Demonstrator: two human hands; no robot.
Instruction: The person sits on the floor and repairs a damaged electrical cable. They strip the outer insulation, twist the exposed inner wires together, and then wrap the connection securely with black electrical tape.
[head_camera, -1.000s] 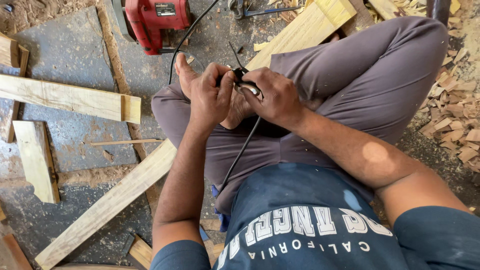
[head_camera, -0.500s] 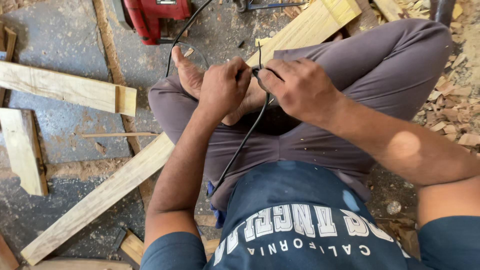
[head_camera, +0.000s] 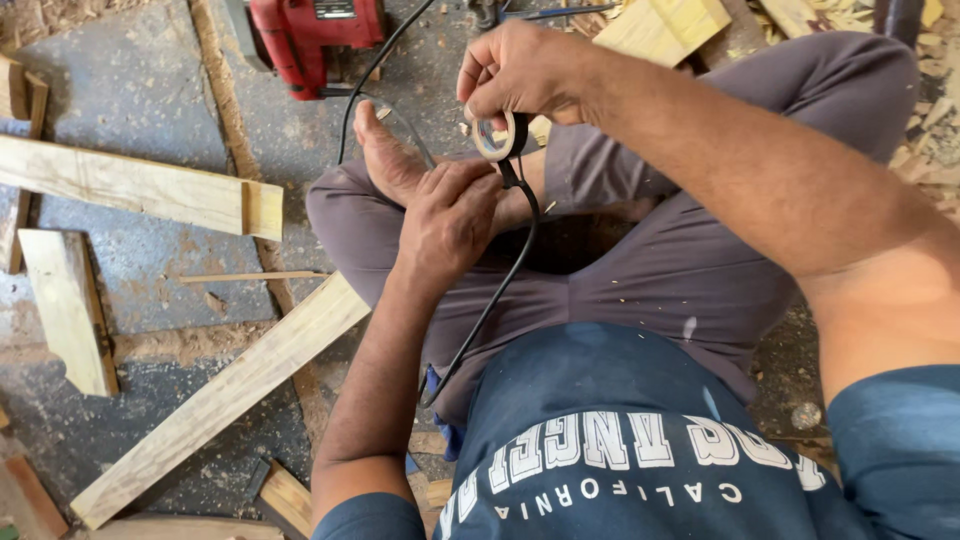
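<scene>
- While sat cross-legged on the dusty floor, had the left hand (head_camera: 445, 215) curled tight around the black cable (head_camera: 497, 290), probably to steady the spot for wrapping.
- Pinched the tape roll (head_camera: 495, 135) in the right hand (head_camera: 520, 70), thumb and fingertips shut on its rim, just at 12 o'clock of the left hand and touching the cable. Looked held close so the tape goes on snug.
- Could follow the cable from the hands down over the lap toward 6 o'clock, and another stretch up toward 11 o'clock to the red power tool (head_camera: 310, 35). So likely that tool's cord.
- Counted one roll, one cable, one tool, two hands.
- Counted four bigger planks: a long diagonal plank (head_camera: 220, 400) at 8 o'clock, a flat plank (head_camera: 140, 190) and a short plank (head_camera: 65, 310) at 9, a pale plank (head_camera: 665, 25) at 1. Plus some offcuts (head_camera: 290, 495) at 7.
</scene>
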